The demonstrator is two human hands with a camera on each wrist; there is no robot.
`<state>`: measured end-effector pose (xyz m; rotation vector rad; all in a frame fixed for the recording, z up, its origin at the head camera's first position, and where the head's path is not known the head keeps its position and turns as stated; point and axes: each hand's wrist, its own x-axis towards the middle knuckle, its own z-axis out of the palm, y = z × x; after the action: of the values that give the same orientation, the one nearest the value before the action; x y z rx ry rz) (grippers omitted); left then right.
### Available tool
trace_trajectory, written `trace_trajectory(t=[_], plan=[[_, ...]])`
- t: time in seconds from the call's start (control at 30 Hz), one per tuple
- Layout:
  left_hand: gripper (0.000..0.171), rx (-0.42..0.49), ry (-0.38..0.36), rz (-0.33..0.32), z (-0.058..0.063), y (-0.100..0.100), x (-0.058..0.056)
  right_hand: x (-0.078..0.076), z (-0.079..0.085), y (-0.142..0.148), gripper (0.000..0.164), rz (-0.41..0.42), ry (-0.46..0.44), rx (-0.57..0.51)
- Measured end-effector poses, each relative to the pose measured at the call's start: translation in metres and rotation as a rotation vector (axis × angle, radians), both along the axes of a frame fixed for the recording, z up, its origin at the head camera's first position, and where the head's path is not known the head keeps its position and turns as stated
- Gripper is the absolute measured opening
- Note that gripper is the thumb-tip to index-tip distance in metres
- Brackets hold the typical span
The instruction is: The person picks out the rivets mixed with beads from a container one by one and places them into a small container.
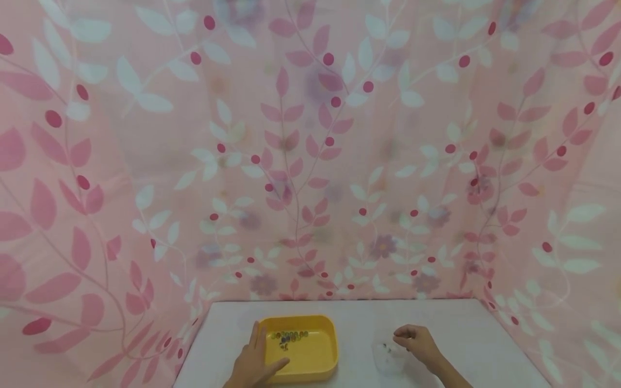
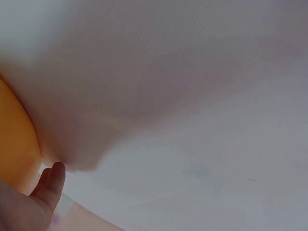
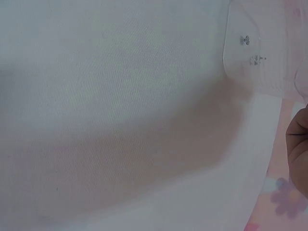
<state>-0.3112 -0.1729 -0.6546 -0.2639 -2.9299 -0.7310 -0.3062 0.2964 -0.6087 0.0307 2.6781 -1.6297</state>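
Note:
A yellow tray (image 1: 327,345) stands on the white table. Inside it lie several small round shiny pieces (image 1: 291,335), mostly in rows, too small to identify. My left hand (image 1: 254,360) rests along the tray's left side, fingers extended and thumb over the inside. In the left wrist view part of that hand (image 2: 41,204) shows beside the yellow wall. To the right, a clear plastic container (image 3: 240,67) holds a few tiny metallic pieces (image 3: 245,40). My right hand (image 1: 418,343) is at the container's far right edge, fingers bent towards the thumb; whether anything is between them is hidden.
The white table (image 1: 356,323) extends between the tray and the clear container. Behind it and at both sides hangs a pink cloth (image 1: 310,215) patterned with leaves and flowers.

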Motion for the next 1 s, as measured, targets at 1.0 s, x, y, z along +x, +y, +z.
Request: trace_trajectory(t=[1.0], plan=[[0.11,-0.024,0.041,-0.008,0.0033,0.0001,-0.0007,-0.0006,0.0029,-0.0001,0.021,0.025,0.024,0.05]])
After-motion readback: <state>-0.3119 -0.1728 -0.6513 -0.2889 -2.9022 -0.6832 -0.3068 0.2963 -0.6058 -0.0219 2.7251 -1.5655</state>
